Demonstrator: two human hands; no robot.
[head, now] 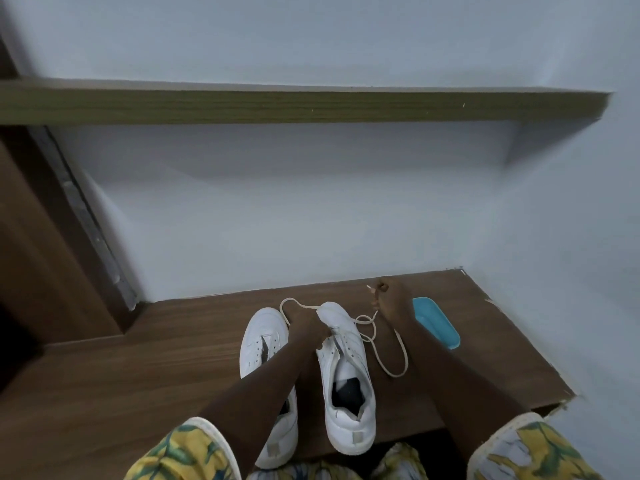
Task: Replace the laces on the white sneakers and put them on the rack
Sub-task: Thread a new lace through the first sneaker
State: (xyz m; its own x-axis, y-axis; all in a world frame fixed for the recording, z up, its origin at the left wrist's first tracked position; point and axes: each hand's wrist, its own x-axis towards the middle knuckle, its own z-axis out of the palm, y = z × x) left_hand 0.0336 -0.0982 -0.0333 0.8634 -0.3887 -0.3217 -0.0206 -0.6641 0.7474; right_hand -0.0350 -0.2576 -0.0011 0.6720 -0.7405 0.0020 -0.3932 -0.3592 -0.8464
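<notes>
Sleeves point(183, 448) frame it: left hand point(306, 329) grips the sneaker point(349, 403) by its front, right hand point(389, 301) at one o'clock pinches the lace point(405, 355) tip, and a hard tug could unthread the slack.

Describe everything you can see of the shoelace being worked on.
The lace is a flat, cream cord. It is threaded through the front of the white sneaker gripped by the left hand. One end curls past the toe; the other lies in a slack loop on the wooden surface and rises to the right hand, whose fingers pinch it near its tip.
</notes>
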